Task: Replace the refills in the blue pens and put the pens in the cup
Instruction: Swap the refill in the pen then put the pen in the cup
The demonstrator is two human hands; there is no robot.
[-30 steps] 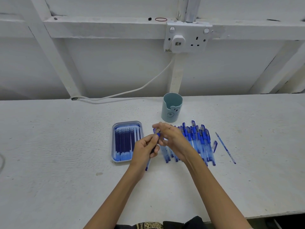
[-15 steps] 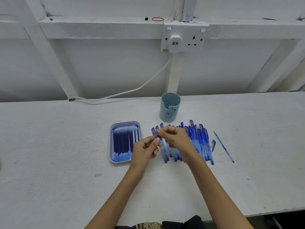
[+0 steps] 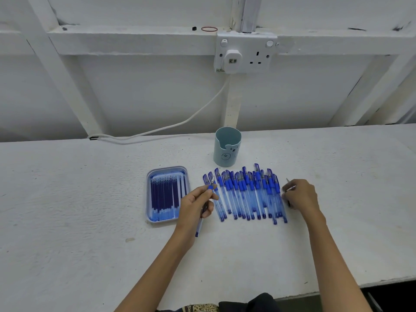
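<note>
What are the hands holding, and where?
The left hand grips a blue pen by its tip end. The right hand pinches a thin stick, maybe a refill, mostly hidden.

Left hand [image 3: 193, 207] around a blue pen [image 3: 199, 226], right hand [image 3: 301, 197] beside the pen row [image 3: 247, 194].

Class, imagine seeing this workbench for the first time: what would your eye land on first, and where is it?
A dense row of blue pens lies mid-table, just in front of a pale teal cup. Left of them sits a tray of dark refills, and the left hand grips one pen beside it.
</note>
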